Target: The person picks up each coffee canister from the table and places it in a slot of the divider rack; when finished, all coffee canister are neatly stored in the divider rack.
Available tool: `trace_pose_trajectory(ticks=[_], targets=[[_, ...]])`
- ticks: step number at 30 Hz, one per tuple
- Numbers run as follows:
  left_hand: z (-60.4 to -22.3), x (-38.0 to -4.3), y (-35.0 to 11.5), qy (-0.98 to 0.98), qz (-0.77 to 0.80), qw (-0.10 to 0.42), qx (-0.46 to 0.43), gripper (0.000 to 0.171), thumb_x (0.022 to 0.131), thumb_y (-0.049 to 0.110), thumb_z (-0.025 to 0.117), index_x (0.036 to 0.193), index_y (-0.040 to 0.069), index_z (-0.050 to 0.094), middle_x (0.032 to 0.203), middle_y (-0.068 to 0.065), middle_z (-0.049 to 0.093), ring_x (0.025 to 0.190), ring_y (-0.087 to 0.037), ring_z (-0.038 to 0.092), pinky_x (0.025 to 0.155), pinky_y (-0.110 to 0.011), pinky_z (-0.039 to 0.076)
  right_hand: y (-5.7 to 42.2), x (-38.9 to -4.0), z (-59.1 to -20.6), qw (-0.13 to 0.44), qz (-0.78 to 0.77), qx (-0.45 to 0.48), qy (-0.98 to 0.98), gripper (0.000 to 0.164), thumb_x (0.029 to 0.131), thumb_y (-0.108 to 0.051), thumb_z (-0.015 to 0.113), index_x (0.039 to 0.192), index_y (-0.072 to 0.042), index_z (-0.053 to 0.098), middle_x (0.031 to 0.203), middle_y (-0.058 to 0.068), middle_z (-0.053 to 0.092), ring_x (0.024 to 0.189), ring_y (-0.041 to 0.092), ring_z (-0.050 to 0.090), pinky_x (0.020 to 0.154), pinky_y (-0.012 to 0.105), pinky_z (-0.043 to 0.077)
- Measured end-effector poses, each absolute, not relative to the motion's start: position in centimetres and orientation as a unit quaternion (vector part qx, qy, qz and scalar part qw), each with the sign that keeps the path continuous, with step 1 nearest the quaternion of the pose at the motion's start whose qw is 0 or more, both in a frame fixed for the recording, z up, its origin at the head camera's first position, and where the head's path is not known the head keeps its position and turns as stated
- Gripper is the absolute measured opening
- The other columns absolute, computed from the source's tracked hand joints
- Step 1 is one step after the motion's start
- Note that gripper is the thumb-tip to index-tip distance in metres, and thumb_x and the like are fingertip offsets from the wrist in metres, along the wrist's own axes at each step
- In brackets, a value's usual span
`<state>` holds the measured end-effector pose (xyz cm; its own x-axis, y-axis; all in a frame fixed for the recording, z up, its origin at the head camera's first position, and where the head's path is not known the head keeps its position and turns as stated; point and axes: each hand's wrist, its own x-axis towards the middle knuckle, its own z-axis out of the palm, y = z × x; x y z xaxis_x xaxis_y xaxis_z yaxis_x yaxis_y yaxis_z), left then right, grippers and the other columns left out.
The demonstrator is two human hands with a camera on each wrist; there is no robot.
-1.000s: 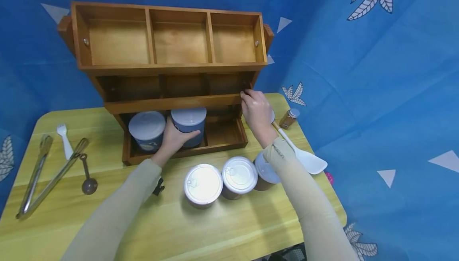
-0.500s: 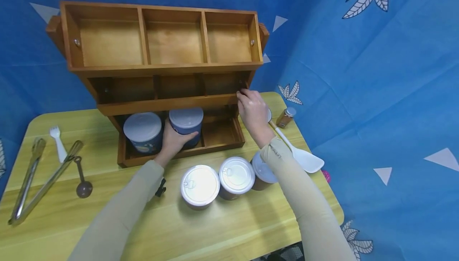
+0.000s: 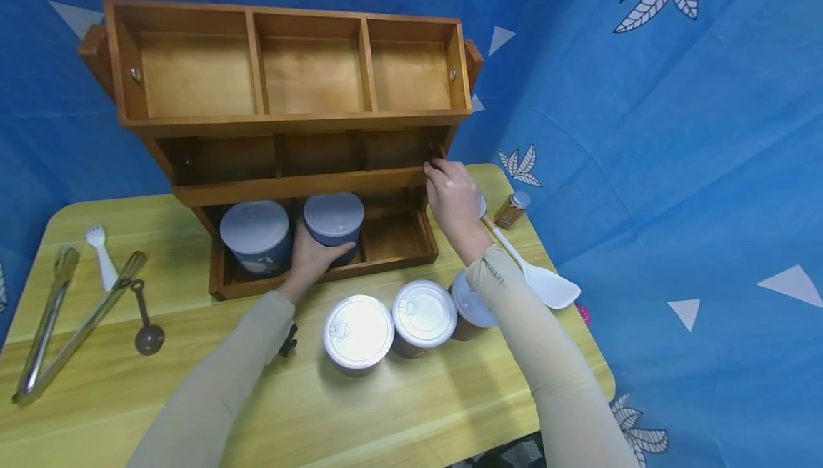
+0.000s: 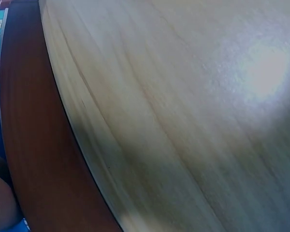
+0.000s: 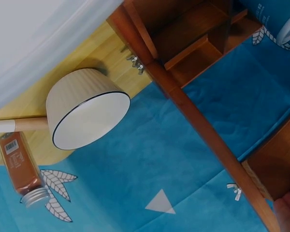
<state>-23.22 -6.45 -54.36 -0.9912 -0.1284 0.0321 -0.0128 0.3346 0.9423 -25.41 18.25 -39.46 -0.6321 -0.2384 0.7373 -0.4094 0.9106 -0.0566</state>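
A wooden tiered box [image 3: 298, 121], with its compartment trays raised one above another, stands at the back of the table. My left hand [image 3: 311, 254] grips a blue can [image 3: 334, 216] with a pale lid in the bottom tray, thumb across its front. Left of it in the same tray sits another blue can [image 3: 256, 228]. My right hand [image 3: 455, 200] holds the right end of the middle tray with curled fingers. In the right wrist view, its fingertips [image 5: 286, 210] lie against a brown wooden piece at the lower right. The left wrist view shows mostly wooden tray edge [image 4: 43, 121] and tabletop.
Three lidded cans, including one in the middle [image 3: 424, 314], stand in front of the box. Metal tongs [image 3: 71, 332], a white fork [image 3: 103, 257] and a brown scoop [image 3: 149, 338] lie left. To the right are a white spatula [image 3: 549, 286], a spice bottle [image 3: 512, 211] and a white cup [image 5: 89, 108].
The head view has shifted slightly, so the box and table sit a little further left. Both hands keep their holds on the can and the tray.
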Motion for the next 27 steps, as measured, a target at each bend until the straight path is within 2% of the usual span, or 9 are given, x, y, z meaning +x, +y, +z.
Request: trace_pose_trajectory(ticks=[7,11,16,19,23,27], targets=[[-54.0,-22.3,-6.7,-0.819,-0.570,0.043,0.055,0.117,0.067,0.024,0.090,0.155,0.005,0.015,0.154,-0.023,0.035,0.144,-0.037,0.036,0.121,-0.049,0.029,18.0,-25.2,-39.1,0.376,0.116,0.177,-0.902,0.017,0.092,-0.006,0.063,0.101,-0.004,0.078,0.103,0.012,0.076,0.095,0.028,0.069,0.082,0.038,0.059],[-53.2,-21.0,-7.4,-0.820,-0.570,0.037,0.027,0.115,0.070,0.022,0.089,0.156,0.007,0.014,0.157,-0.021,0.032,0.146,-0.037,0.033,0.122,-0.052,0.026,18.1,-25.1,-39.1,0.362,0.117,0.174,-0.908,0.018,0.093,-0.006,0.062,0.103,-0.003,0.077,0.106,0.013,0.075,0.097,0.029,0.069,0.085,0.039,0.059],[-52.4,-17.0,-9.7,-0.862,-0.507,-0.011,-0.019,0.114,0.076,0.022,0.084,0.158,0.007,0.006,0.163,-0.021,0.018,0.150,-0.041,0.021,0.121,-0.058,0.023,18.2,-25.1,-39.1,0.353,0.120,0.172,-0.912,0.019,0.093,-0.006,0.062,0.104,-0.003,0.077,0.107,0.013,0.075,0.099,0.030,0.069,0.087,0.039,0.058],[-52.6,-14.0,-11.5,-0.885,-0.460,-0.043,-0.052,0.111,0.079,0.017,0.081,0.158,0.009,0.004,0.164,-0.022,0.015,0.148,-0.046,0.021,0.118,-0.062,0.024,18.3,-25.1,-39.1,0.355,0.122,0.172,-0.911,0.019,0.093,-0.005,0.062,0.104,-0.003,0.077,0.107,0.013,0.075,0.098,0.030,0.069,0.088,0.039,0.058],[-53.4,-10.4,-14.0,-0.902,-0.416,-0.065,-0.093,0.116,0.073,0.015,0.085,0.158,0.007,0.007,0.161,-0.027,0.018,0.144,-0.051,0.025,0.115,-0.066,0.026,18.2,-25.2,-39.1,0.358,0.122,0.178,-0.908,0.019,0.093,-0.005,0.062,0.104,-0.003,0.077,0.106,0.013,0.075,0.097,0.030,0.069,0.087,0.039,0.058],[-54.1,-8.0,-15.3,-0.900,-0.410,-0.082,-0.124,0.125,0.063,0.022,0.092,0.156,0.002,0.012,0.159,-0.030,0.023,0.142,-0.051,0.029,0.115,-0.065,0.027,18.2,-25.2,-39.1,0.358,0.124,0.178,-0.908,0.019,0.092,-0.005,0.062,0.104,-0.002,0.077,0.106,0.014,0.075,0.097,0.031,0.068,0.087,0.040,0.058]])
